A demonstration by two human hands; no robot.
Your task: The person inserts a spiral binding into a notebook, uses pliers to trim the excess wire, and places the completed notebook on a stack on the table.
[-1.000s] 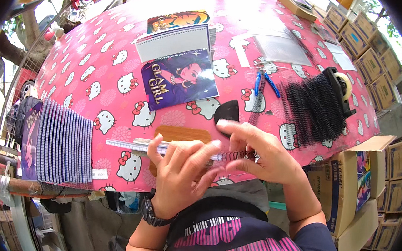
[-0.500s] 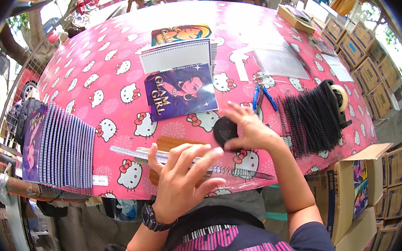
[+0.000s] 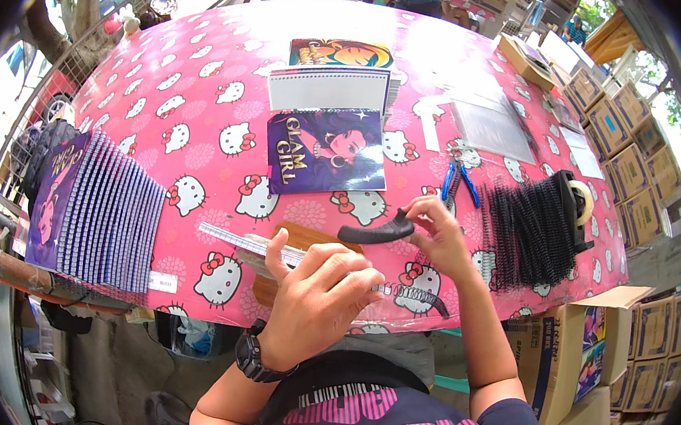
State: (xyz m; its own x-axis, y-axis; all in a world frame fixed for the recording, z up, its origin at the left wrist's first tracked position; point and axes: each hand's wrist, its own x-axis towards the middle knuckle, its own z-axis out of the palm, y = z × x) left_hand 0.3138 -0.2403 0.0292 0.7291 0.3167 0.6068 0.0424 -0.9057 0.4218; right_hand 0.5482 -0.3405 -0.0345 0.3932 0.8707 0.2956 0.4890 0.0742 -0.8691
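While the right hand [image 3: 436, 235] pinches a black comb-like piece [image 3: 375, 232] and the left hand [image 3: 316, 303] presses down, fingers closed, on what looks like a spiral-bound pad [image 3: 256, 246], purple booklets [image 3: 106, 208] (fanned upright) crowd the pink table [image 3: 206, 79]'s left edge.

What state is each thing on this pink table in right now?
Purple-cover notebook: closed, flat.
Black coil strip: held in right hand.
Left hand: pressing an unbound page stack.
Blue-handled pliers: lying unused.
Finished notebooks: fanned in a row.
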